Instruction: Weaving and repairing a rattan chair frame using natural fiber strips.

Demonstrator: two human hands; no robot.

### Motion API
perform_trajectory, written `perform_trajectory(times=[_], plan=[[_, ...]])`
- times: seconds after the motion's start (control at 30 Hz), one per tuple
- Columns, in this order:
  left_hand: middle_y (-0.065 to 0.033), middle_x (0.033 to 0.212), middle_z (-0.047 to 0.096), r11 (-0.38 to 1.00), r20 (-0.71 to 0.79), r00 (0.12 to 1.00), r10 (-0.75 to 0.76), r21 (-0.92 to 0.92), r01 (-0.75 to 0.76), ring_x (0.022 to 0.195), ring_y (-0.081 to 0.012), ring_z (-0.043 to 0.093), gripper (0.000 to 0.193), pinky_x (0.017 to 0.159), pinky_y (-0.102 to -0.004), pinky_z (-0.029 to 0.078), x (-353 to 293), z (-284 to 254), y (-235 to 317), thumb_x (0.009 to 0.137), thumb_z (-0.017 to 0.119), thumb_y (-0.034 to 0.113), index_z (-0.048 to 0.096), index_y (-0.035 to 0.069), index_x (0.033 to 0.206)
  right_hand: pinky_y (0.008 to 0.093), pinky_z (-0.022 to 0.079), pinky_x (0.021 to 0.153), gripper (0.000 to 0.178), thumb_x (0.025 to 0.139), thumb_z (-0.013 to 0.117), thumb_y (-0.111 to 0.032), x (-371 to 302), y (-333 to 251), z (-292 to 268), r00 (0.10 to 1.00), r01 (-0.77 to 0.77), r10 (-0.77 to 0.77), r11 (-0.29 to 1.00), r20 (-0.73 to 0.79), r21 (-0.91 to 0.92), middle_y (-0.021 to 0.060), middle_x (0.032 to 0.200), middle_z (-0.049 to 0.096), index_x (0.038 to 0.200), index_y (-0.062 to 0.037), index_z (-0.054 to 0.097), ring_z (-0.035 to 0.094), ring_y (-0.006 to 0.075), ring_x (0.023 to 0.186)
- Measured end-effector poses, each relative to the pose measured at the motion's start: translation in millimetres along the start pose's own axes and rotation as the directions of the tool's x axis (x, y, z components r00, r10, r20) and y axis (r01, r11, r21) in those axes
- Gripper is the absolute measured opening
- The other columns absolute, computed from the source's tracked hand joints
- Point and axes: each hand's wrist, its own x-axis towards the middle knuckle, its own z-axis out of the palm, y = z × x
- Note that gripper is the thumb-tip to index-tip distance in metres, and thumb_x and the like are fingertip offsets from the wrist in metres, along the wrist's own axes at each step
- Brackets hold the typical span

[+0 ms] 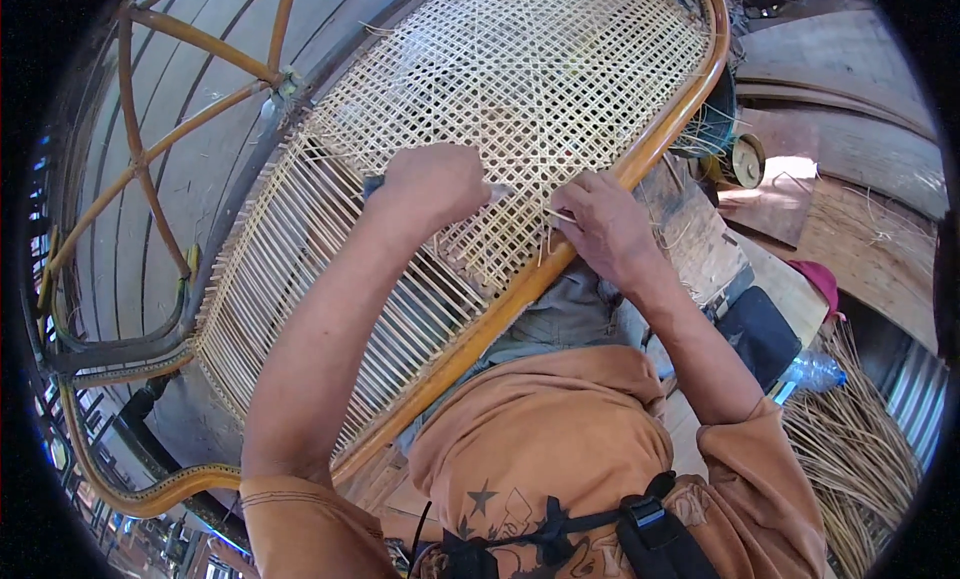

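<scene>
A rattan frame (pixel 520 297) lies across my lap, with woven cane webbing (pixel 540 89) over its far part. Its nearer left part carries parallel cane strands (pixel 330 229) with gaps between them. My left hand (pixel 436 184) is closed in a fist over the webbing, around a tool (pixel 372 186) whose blue end shows on one side. A pale metal tip (pixel 502 192) pokes out on the other, low against the weave; its exact kind is hidden. At the frame's near right rail, my right hand (pixel 605 219) has its fingers pinched on a thin cane strip (pixel 562 217).
A bundle of loose cane (pixel 850 449) lies at the lower right, near a clear plastic bottle (pixel 815 372) and a black pouch (pixel 762 331). Wooden boards (pixel 850 239) and a tin (pixel 747 161) are at the right. Another rattan frame (pixel 140 164) stands at the left.
</scene>
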Motion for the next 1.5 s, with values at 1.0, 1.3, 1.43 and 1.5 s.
perform_trajectory(times=[1.0,1.3,1.43,1.5], plan=[[-0.0156,0.063,0.058,0.978,0.073,0.997,-0.016,-0.206,0.031,0.059,-0.028,0.058,0.022,0.058,-0.0409,0.045,-25.7,-6.4,-30.3,0.068,0.052,0.021,0.059,0.0,0.072,0.0401,0.047,0.066,0.013,0.08,0.058,-0.014,33.0,11.1,1.7,0.955,-0.062,0.076,0.996,0.285,-0.059,0.0128,0.073,0.056,0.077,-0.0017,0.057,0.057,0.0339,0.073],[-0.015,0.067,0.062,0.965,-0.114,0.99,0.085,-0.24,-0.11,0.065,-0.0315,0.062,0.033,0.059,-0.0408,0.048,-29.5,-9.5,-2.4,0.078,0.054,0.033,0.063,0.002,0.076,0.0343,0.044,0.06,0.024,0.086,0.06,-0.025,26.1,-23.7,1.7,0.916,-0.368,0.287,0.878,0.28,0.304,0.0108,0.069,0.058,0.092,-0.0024,0.062,0.055,0.0195,0.062],[-0.0168,0.08,0.065,0.997,-0.018,0.997,0.073,-0.032,-0.073,0.079,-0.0334,0.064,0.037,0.069,-0.0443,0.049,-17.8,5.3,12.3,0.086,0.052,0.038,0.064,0.003,0.086,0.0464,0.046,0.065,0.019,0.084,0.057,-0.023,15.4,-21.3,8.4,0.918,-0.373,0.347,0.919,0.193,0.124,0.0186,0.069,0.059,0.079,-0.0044,0.058,0.06,0.0364,0.072],[-0.0154,0.081,0.066,0.996,0.013,0.997,0.081,0.033,-0.081,0.079,-0.0318,0.065,0.032,0.067,-0.0442,0.05,-11.5,5.0,14.7,0.087,0.051,0.033,0.066,0.004,0.086,0.0459,0.046,0.067,0.018,0.083,0.057,-0.021,13.5,-22.0,14.0,0.933,-0.349,0.331,0.928,0.142,0.13,0.0179,0.069,0.059,0.076,-0.0047,0.058,0.06,0.0362,0.072]])
